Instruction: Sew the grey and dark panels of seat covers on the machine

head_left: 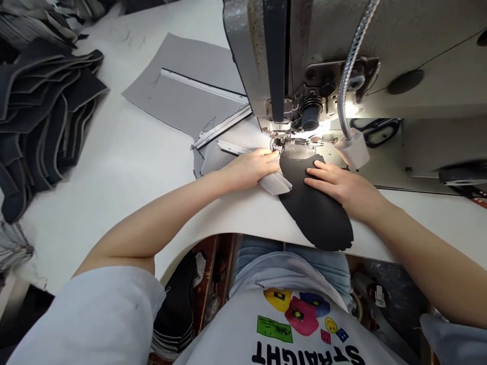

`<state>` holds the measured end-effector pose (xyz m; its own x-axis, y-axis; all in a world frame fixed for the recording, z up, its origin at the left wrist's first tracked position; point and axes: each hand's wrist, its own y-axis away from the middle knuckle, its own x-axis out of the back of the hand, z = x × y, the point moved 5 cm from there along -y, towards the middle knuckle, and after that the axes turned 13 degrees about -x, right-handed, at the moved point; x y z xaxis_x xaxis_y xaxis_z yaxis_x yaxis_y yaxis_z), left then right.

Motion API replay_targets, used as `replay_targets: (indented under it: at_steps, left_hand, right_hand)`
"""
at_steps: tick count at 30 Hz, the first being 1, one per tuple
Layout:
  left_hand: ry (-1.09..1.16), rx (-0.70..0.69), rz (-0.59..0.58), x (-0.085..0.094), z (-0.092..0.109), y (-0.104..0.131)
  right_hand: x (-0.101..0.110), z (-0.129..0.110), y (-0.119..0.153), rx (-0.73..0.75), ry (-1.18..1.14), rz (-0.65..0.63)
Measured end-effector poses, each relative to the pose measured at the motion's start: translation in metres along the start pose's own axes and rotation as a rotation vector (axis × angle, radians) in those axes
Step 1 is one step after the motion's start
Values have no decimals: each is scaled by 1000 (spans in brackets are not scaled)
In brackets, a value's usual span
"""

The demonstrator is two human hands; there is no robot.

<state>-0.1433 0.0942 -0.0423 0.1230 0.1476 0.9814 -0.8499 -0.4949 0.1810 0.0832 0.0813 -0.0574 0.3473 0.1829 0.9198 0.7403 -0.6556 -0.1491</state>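
Note:
Close to the sewing machine's presser foot (279,144), my left hand (253,167) is closed on a grey fabric piece (274,183), its fingertips beside the needle area. That fabric overlaps the upper left edge of a black fabric piece (314,208). My right hand (338,187) lies with fingers stretched out on the right side of the black piece, which hangs a little over the table's front edge. Behind my left hand, a larger grey fabric panel (190,76) with pale strips (224,124) runs toward the machine. The needle tip is too small to make out.
The sewing machine (380,40) fills the upper right, with a flexible metal lamp neck (352,56) hanging down. Black scissors (380,133) lie behind the lamp. Dark cut pieces (49,106) are piled on the left of the white table (125,162), whose front edge curves inward.

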Motion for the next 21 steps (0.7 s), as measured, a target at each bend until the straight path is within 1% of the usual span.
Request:
replay_targets:
  at_steps: [4, 8, 13, 16, 18, 21]
  left_hand:
    - [-46, -14, -12, 1, 2, -2]
    - [-81, -7, -5, 1, 5, -4]
    - [-92, -45, 25, -3, 0, -3]
    - [-93, -65, 16, -3, -3, -4]
    - [-101, -53, 3, -2, -2, -5]
    - [-102, -6, 15, 1, 1, -7]
  right_hand:
    - [1, 0, 0, -26, -18, -21]
    - [0, 1, 1, -33, 11, -83]
    - [-4, 13, 5, -65, -24, -96]
    - [-7, 20, 8, -108, -55, -124]
    - [-8, 22, 9, -125, -50, -127]
    - [-9, 20, 10, -111, -23, -85]
